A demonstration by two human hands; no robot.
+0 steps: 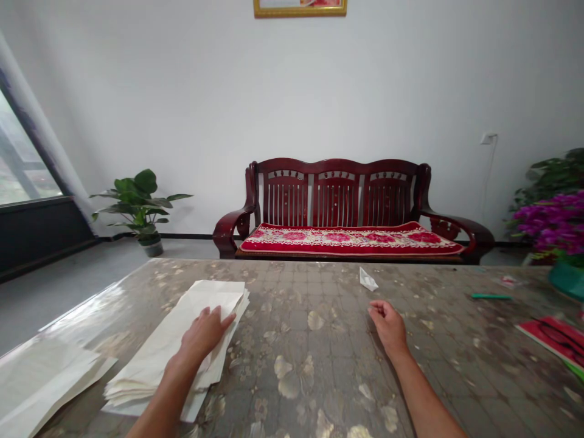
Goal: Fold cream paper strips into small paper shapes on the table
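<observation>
Head-worn view from just above the near edge of a patterned table top (319,304), facing forward and slightly down, across it toward a red-cushioned wooden bench (337,207) by the far wall (182,103); left hand (203,334) and right hand (387,328) close in, low in frame

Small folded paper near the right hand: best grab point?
Pinch the raised ridge of the small folded white paper, coming from the near side with the right hand, which lies closest. It seems to sit peaked, not flat, so the ridge should stand clear of the glossy table cover, while its low edges look harder to get under.
</observation>
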